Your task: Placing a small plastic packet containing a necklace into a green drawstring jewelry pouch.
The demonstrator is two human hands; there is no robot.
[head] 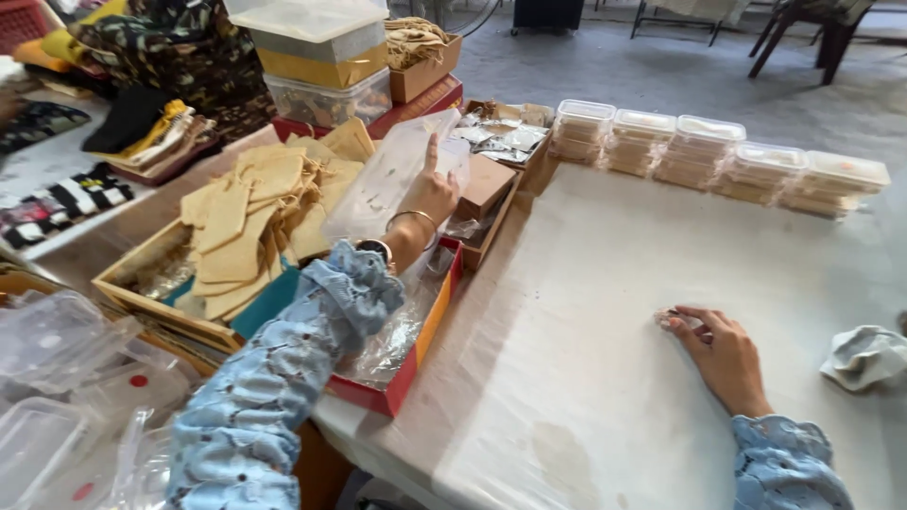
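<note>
Your left hand (pixel 430 194) pinches a clear, glossy plastic sleeve (pixel 392 175), forefinger up; just beyond lies a tray of flat tan pouches (pixel 255 212). Your right hand (pixel 723 354) lies flat, fingertips on a small crumpled wrapper (pixel 673 319) atop the film-covered table (pixel 605 312).

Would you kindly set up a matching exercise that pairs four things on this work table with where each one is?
Things:
1. clear plastic lid
2. stacked clear containers
3. tan fabric pieces
4. crumpled white cloth

Places:
A. piled in the wooden tray
B. lined along the table's far edge
C. held up by the left hand
D. lying to the right of the right hand

Pairs: 1-C, 2-B, 3-A, 4-D
</note>
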